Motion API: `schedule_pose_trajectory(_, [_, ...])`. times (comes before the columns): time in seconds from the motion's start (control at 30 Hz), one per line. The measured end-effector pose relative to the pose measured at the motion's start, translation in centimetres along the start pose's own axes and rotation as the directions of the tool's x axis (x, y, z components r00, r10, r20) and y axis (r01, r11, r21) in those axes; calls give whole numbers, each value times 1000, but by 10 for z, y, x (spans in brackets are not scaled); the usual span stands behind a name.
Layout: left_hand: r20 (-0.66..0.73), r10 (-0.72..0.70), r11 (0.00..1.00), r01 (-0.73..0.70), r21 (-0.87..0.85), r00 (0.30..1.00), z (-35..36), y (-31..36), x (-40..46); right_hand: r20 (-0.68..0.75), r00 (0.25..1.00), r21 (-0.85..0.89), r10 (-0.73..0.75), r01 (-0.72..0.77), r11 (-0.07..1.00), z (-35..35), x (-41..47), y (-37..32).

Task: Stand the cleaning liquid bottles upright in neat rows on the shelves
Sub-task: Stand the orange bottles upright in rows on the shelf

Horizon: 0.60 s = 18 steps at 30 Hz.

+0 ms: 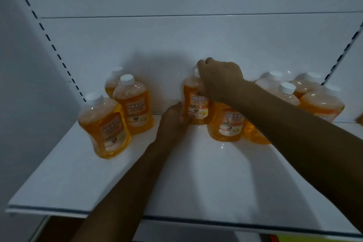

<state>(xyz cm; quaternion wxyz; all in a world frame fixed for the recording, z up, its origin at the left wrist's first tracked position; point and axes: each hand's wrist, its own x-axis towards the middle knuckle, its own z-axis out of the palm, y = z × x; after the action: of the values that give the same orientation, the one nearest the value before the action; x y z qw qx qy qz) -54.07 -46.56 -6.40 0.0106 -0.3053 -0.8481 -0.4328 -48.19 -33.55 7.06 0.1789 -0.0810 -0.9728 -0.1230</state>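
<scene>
Shelf: You faced one white shelf [196, 182] with a white back panel [176, 41] and slotted uprights at far left and far right.
Bottle count: You could count about ten orange cleaning liquid bottles, all with white caps; the right cluster overlapped, so the number there was not certain.
Left group: Three bottles stood upright at the left, the left front bottle [106, 125] nearest you, a second bottle [133, 104] behind it to the right, and a third bottle [113, 80] farther back, mostly hidden.
Middle: You held the centre bottle [197, 104] upright near the back panel, its base on or just above the shelf.
Right hand: Your right hand [220, 78] was curled over the neck and cap of the centre bottle, clamped on it.
Left hand: Your left hand [174, 118] lay against the bottle's lower left side, fingers bent round it.
Beside it: A labelled bottle [225, 124] stood just right of the held one, partly under your right forearm.
Right group: About five more bottles [322, 102] crowded the far right, touching one another.
</scene>
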Motion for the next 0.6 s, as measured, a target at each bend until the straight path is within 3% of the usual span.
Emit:
schedule_pose_trajectory(0.13, [-108, -47, 995, 57, 86, 993, -16, -8, -25, -155, 980, -87, -126, 113, 990, -7, 0, -17])
schedule_pose_trajectory(0.27, [-210, -49, 985, 82, 152, 977, -44, -13, -64, -199, 929, 169, -311, 345, 923, -14, 3, -56])
schedule_pose_trajectory(0.37, [-273, -150, 963, 204, 179, 950, -67, -27, -93, -223, 860, 261, -459, 507, 822, -16, 6, -92])
schedule_pose_trajectory(0.6, [-516, -295, 872, 447, 198, 804, -122, -59, -134, -156, 812, 473, -563, 562, 679, -19, 14, -148])
